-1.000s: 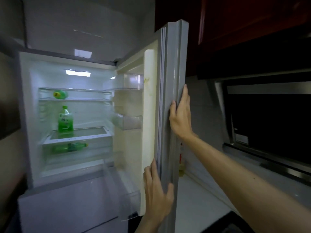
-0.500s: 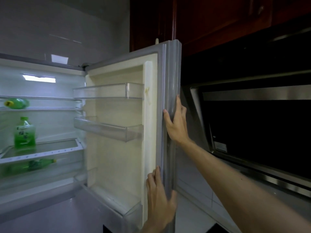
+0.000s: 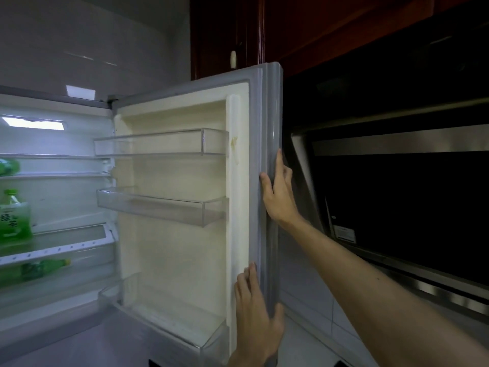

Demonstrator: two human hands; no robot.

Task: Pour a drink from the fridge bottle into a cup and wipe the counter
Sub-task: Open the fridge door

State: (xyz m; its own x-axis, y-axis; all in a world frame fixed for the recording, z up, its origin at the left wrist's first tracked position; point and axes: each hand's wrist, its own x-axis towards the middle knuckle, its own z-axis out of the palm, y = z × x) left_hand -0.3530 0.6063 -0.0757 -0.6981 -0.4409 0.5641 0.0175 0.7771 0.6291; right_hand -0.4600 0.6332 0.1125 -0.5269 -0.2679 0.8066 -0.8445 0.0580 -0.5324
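The fridge door (image 3: 267, 160) stands wide open, its grey edge facing me. My right hand (image 3: 279, 197) grips that edge at mid height, thumb on the inner side. My left hand (image 3: 255, 321) holds the same edge lower down, fingers wrapped around it. Inside the lit fridge at the far left, an upright green tea bottle (image 3: 13, 218) stands on a glass shelf. Another green bottle (image 3: 39, 268) lies on its side below, and a third (image 3: 8, 166) lies on the shelf above. No cup or cloth is in view.
The door's clear bins (image 3: 161, 143) hold nothing. A dark range hood (image 3: 397, 197) with a steel rim sits right of the door under reddish wall cabinets (image 3: 304, 27). A pale counter (image 3: 307, 348) shows low between door and hood.
The door has swung further open toward the right. My view has turned right, so the fridge interior and bottles slid to the left edge. Both hands stayed on the door edge.
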